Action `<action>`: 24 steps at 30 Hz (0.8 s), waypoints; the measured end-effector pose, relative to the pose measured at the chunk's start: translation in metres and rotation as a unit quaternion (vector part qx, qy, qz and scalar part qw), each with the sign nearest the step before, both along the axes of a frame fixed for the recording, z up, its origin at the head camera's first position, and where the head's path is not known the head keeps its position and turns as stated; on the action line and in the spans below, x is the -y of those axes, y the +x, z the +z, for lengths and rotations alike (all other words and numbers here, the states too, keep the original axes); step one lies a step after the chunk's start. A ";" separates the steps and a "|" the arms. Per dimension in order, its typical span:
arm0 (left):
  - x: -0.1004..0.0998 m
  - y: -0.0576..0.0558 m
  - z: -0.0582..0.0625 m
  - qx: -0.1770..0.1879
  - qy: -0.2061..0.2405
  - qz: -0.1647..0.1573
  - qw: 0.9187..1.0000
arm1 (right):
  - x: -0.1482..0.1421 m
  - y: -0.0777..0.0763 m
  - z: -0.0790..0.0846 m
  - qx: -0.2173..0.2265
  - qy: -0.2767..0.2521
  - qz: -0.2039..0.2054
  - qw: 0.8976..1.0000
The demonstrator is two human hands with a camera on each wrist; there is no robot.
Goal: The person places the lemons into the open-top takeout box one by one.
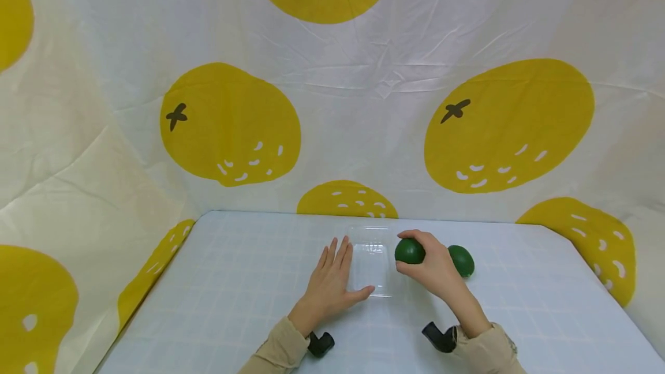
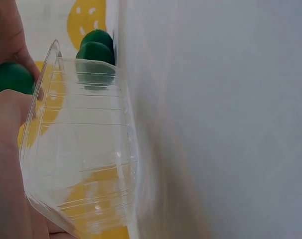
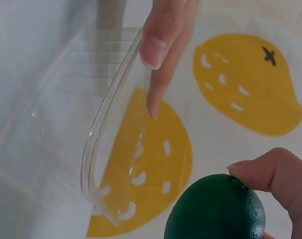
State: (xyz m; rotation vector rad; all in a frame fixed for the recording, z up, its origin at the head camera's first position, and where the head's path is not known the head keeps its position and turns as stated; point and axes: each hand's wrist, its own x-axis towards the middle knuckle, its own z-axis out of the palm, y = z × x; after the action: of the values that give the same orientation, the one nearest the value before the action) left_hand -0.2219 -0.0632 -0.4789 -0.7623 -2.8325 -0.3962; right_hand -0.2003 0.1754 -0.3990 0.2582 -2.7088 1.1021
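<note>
In the head view a clear plastic container (image 1: pixel 371 270) stands on the table. My left hand (image 1: pixel 328 281) lies along its left side, fingers straight and thumb spread across the near edge. To the right of the container, my right hand (image 1: pixel 431 264) pinches a green lime (image 1: pixel 409 251) between thumb and fingers. The right wrist view shows this lime (image 3: pixel 216 209) close up, its skin glossy and dimpled, apart from the container rim (image 3: pixel 93 134). Two more limes (image 2: pixel 95 62) show beyond the container in the left wrist view.
Beside my right hand, a lime (image 1: pixel 461 261) sits on the table, partly hidden by the hand. A pale checked cloth (image 1: pixel 208 299) covers the table. Behind it hangs a white curtain (image 1: pixel 358 120) printed with yellow fruit.
</note>
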 end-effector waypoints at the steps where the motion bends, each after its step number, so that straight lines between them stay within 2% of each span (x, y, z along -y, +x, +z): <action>1: 0.000 0.000 0.000 -0.001 -0.001 0.000 1.000 | 0.004 -0.004 -0.001 0.003 -0.003 0.003 1.000; 10: -0.001 0.001 0.000 -0.010 -0.006 -0.005 1.000 | 0.033 -0.035 -0.008 0.049 -0.023 0.033 0.998; 17: 0.000 0.003 0.003 0.000 -0.011 -0.004 1.000 | 0.046 -0.057 -0.002 0.111 0.026 0.035 0.993; 24: 0.001 0.001 0.000 -0.009 -0.014 -0.005 1.000 | 0.058 -0.074 -0.006 0.169 0.101 0.055 0.979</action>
State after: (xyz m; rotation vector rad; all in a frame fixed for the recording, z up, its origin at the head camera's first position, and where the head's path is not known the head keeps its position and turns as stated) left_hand -0.2205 -0.0638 -0.4787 -0.7804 -2.8242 -0.3489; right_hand -0.2747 0.1173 -0.4046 0.2764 -3.1508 0.9751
